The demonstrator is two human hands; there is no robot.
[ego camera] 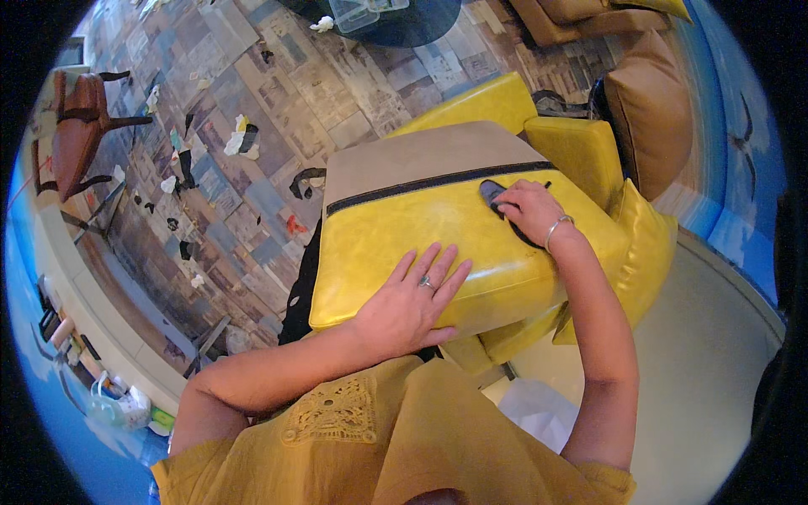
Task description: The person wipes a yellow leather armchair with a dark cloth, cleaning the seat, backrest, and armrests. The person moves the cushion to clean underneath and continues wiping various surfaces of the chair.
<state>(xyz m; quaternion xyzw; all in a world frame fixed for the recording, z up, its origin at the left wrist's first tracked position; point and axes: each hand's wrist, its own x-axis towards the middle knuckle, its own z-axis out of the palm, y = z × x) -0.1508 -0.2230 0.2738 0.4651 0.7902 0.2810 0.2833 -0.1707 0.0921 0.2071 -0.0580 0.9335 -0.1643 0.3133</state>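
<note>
A large upholstered cushion (pixel 404 221) in shiny yellow, leather-like material lies before me, with a beige panel (pixel 435 146) across its far part and a black strip (pixel 442 184) along the join. My left hand (pixel 410 303) rests flat on the near yellow surface, fingers spread, holding nothing. Farther right, my right hand (pixel 530 211) grips a dark, round-ended hand tool (pixel 491 192) against the yellow face. My fingers hide part of that tool, so its exact kind is unclear. A dark edge also shows beneath the right palm.
Yellow padded pieces (pixel 571 151) and a yellow pillow (pixel 647 243) adjoin the cushion. Brown cushions (pixel 650 113) stand at right. Scraps (pixel 243 139) litter the patterned floor (pixel 278 95). A brown chair (pixel 82 126) is far left; clear plastic containers (pixel 356 14) sit on a dark round surface (pixel 416 28).
</note>
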